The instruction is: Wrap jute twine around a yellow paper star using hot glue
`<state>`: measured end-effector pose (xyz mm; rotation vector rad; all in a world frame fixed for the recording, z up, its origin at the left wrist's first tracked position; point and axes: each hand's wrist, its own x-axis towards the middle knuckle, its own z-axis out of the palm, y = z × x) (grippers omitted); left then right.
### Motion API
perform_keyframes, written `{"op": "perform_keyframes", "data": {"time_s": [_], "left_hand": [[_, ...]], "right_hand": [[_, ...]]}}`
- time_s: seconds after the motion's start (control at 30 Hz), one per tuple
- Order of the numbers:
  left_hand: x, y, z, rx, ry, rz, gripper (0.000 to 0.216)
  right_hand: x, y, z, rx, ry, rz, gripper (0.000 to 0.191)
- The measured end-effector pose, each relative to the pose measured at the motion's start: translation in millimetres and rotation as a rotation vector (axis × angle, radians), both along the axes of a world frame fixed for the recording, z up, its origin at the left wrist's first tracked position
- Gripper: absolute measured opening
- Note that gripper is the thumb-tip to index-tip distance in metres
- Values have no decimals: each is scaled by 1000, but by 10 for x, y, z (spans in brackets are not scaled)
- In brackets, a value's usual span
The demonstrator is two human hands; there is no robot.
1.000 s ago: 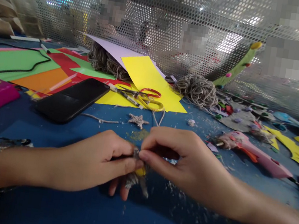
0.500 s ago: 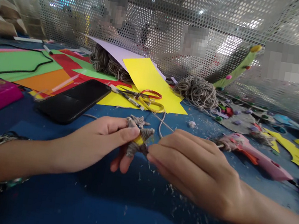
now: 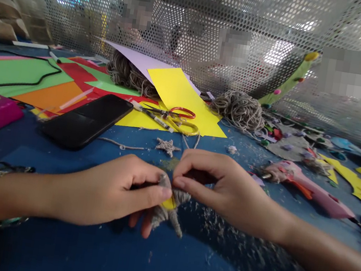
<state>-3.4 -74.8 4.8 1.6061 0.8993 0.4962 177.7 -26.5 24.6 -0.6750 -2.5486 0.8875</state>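
Observation:
My left hand pinches a small yellow paper star partly wrapped in grey-brown twine, low over the blue table. My right hand is closed in a pinch on the twine strand right at the star's top. The strand runs back from my right hand toward the yellow paper. A finished twine star lies on the table just beyond my hands.
A black phone lies left of centre. Scissors and a pen rest on yellow paper. Twine bundles sit by the perforated metal screen. A pink glue gun lies right. Coloured sheets lie at the left.
Half a second ago both hands held the star raised with the twine pulled out to the right. Now they have come down and together, the right hand pinching at the star again.

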Motion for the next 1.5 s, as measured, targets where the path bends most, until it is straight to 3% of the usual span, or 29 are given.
{"op": "perform_keyframes", "data": {"time_s": [0.13,0.33,0.53,0.73,0.97,1.1,1.33,1.5], "left_hand": [[39,-23,-9,4,98,-8,30],[54,-60,-9,119,204,-25,35],[36,-38,-69,236,223,-24,33],[75,-52,-27,168,254,52,34],[86,-10,-3,61,107,217,31],[71,22,-3,50,25,248,31],[58,24,-1,90,-109,288,30],[51,21,27,71,-191,308,26]], "right_hand": [[-19,-55,20,-118,-75,-20,15],[-30,-170,126,-26,-169,-133,13],[-12,-225,131,58,-257,-126,13],[-23,-302,33,364,-161,-178,14],[-15,-381,-10,774,-193,-45,29],[-23,-389,31,751,-126,-31,35],[12,-345,41,744,-31,-8,22],[34,-301,-19,728,-23,-117,13]]}}
